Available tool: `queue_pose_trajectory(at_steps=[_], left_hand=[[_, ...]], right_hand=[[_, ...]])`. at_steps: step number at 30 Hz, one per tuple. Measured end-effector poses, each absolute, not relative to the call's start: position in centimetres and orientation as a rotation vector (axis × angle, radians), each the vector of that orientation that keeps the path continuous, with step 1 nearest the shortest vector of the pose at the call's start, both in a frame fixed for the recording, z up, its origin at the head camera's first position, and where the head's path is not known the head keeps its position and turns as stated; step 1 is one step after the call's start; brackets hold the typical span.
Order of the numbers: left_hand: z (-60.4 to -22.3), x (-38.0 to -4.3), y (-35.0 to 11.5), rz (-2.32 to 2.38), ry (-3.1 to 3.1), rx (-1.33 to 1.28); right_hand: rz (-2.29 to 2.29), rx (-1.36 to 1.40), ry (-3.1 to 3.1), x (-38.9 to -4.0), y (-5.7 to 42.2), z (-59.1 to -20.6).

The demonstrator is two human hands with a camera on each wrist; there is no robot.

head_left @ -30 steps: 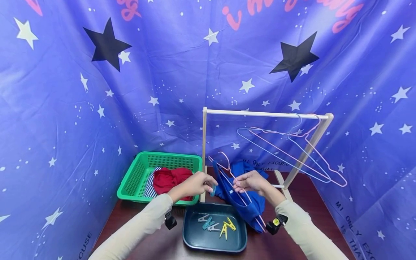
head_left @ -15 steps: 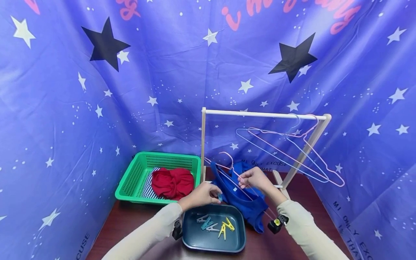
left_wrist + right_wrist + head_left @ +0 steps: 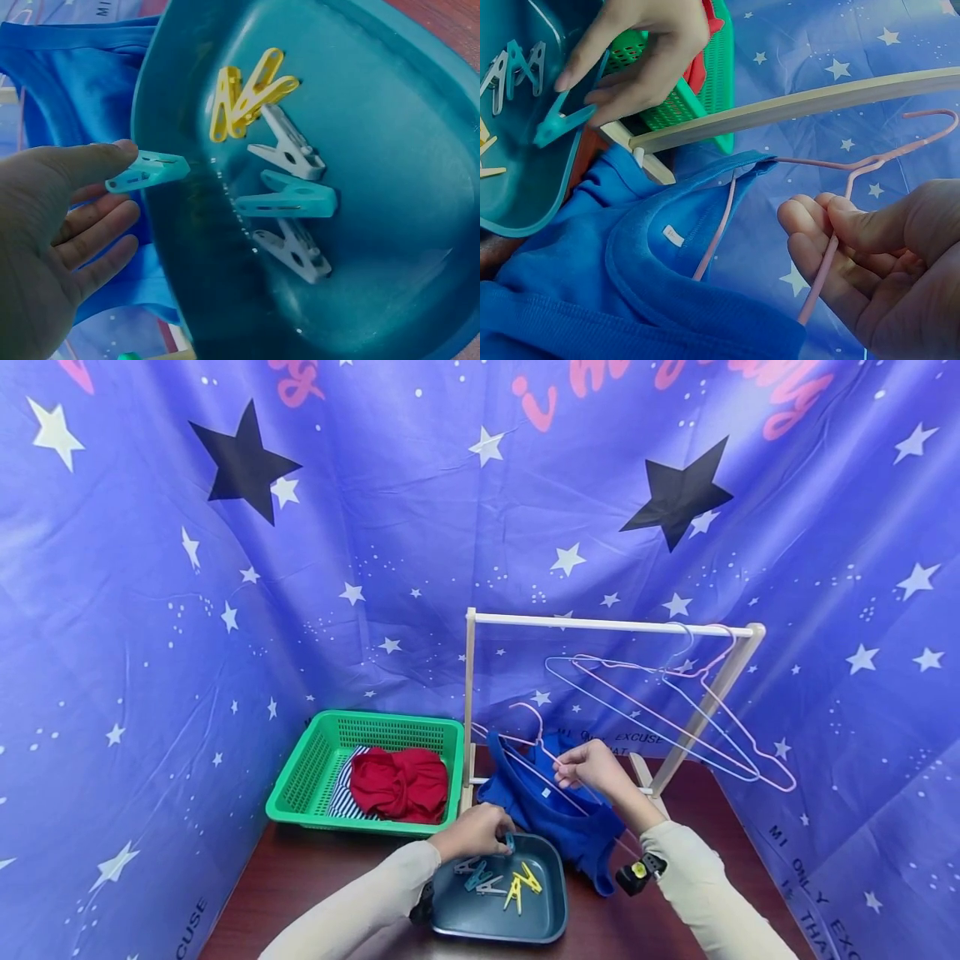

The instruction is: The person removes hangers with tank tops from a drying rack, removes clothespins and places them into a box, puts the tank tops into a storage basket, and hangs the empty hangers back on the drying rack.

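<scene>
Thumb and fingers of my left hand (image 3: 476, 832) pinch a teal clothespin (image 3: 152, 171) over the near-left rim of the dark tray (image 3: 555, 893). Several clothespins lie inside: a teal one (image 3: 289, 196), grey ones (image 3: 289, 142) and yellow ones (image 3: 517, 885). My right hand (image 3: 596, 770) holds a pink wire hanger (image 3: 829, 262) by its sloping arm, the hook pointing up and away. A blue garment (image 3: 577, 835) with a small white label at its neckline hangs on that hanger, its lower part spread beside the tray.
A wooden rack (image 3: 611, 623) stands behind, with a blue hanger (image 3: 622, 706) and another pink hanger (image 3: 750, 739) on its rail. At the left, a green basket (image 3: 296, 777) holds a red garment (image 3: 405, 785) and a striped one (image 3: 347, 793).
My left hand has moved down and toward the tray with the teal clothespin. My right hand has shifted slightly right with the hanger, and the garment's neckline has turned more toward me.
</scene>
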State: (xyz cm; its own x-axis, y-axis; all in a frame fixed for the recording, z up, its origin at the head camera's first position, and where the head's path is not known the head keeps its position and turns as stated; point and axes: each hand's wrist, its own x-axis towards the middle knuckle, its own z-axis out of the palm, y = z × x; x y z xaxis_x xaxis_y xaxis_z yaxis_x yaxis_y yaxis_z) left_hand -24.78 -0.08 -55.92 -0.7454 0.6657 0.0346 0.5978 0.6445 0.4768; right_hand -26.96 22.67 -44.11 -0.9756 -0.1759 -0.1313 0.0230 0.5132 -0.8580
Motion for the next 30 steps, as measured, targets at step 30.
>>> queue_pose_trajectory(at_steps=[30], left_hand=[[-58.5,-24.0,1.7,0.238,2.927,0.998]], right_hand=[[-1.443,-0.196,2.637,-27.3,24.2,-43.9]])
